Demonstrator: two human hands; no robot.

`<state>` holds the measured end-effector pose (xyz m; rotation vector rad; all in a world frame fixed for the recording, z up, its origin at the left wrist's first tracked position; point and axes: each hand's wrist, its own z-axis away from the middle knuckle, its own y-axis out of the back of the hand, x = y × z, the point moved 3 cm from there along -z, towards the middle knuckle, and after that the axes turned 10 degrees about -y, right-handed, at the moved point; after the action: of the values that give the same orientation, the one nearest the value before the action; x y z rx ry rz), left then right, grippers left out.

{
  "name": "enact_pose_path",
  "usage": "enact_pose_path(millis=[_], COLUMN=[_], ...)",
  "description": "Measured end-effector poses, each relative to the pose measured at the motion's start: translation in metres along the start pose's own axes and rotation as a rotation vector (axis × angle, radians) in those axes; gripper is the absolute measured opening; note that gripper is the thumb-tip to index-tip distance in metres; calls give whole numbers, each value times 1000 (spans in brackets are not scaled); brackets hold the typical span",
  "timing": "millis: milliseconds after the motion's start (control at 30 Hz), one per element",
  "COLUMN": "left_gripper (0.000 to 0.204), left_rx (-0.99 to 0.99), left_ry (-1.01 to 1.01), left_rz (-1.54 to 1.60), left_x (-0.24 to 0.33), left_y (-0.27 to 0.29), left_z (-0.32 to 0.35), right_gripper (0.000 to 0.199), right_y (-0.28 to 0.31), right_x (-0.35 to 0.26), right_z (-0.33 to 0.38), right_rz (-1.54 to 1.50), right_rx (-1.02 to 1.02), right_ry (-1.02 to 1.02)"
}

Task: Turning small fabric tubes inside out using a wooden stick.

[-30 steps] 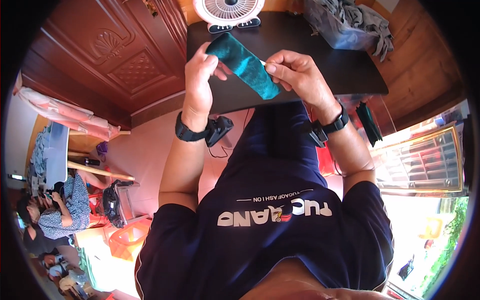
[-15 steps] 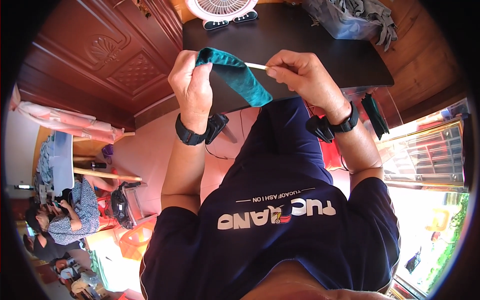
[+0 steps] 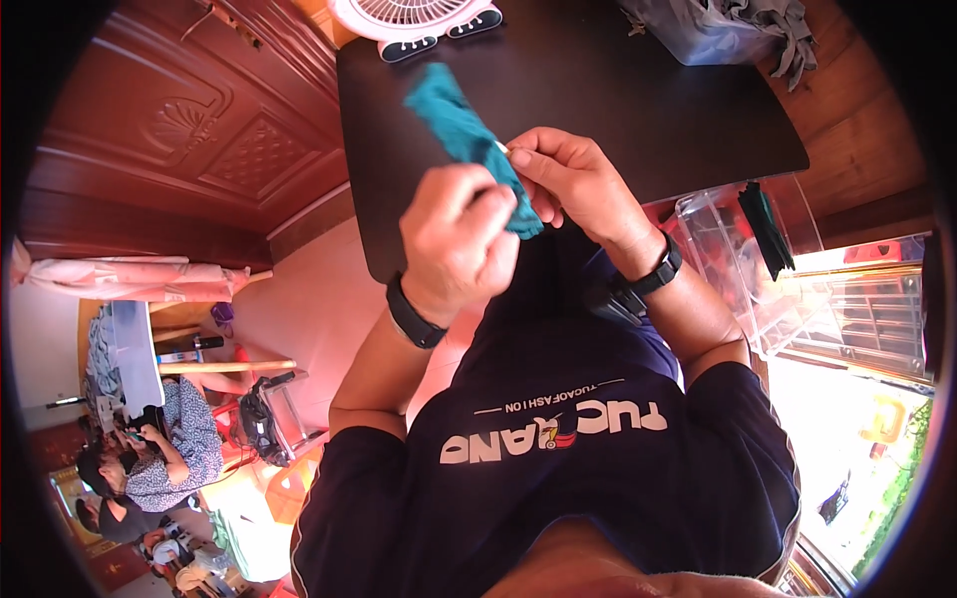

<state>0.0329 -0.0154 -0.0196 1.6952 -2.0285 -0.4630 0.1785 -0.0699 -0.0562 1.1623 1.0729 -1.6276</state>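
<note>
Dark counter [image 3: 598,90], pink-white fan [image 3: 414,18] at far edge, clear bin [image 3: 713,40] with grey cloth [image 3: 783,35] at far right. Teal fabric strip [image 3: 454,120]: narrow, soft sheen, creased, rumpled toward lower end; runs slantwise, upper end toward fan, lower end by the fingers. Vs. half a second ago: left grip [image 3: 459,234] off the upper end, now lower and close to right grip [image 3: 576,184]; upper end now loose, white stick [image 3: 502,147] showing much less. Strip is over the near part of the counter; lower part passes between the two grips, against right fingers. Right grip pinches stick, thumb on forefinger. Left grip curled in front of strip, motion-blurred; can't tell if closed on fabric.
</note>
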Motion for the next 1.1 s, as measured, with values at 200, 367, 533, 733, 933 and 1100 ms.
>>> enact_pose_path(millis=[200, 367, 533, 733, 933, 1100], left_gripper=[19, 32, 46, 28, 21, 17], left_rx=[-131, 238, 421, 413, 404, 213], left_ry=[155, 581, 900, 1000, 921, 906], left_rz=[274, 521, 1221, 1312, 1154, 1115], left_x=[-5, -34, -56, -62, -57, -53], left_y=[-2, 21, 1, -11, -9, 0], left_z=[25, 32, 12, 6, 6, 4], right_gripper=[16, 15, 17, 17, 16, 16], right_y=[-1, 6, -1, 3, 8, 14], right_x=[14, 20, 20, 22, 18, 11], right_z=[1, 2, 1, 2, 8, 14], right_rz=[-133, -88, -29, 18, 80, 64], right_rx=[-20, 52, -20, -83, 9, -48], right_ry=[-16, 70, 100, 20, 86, 109])
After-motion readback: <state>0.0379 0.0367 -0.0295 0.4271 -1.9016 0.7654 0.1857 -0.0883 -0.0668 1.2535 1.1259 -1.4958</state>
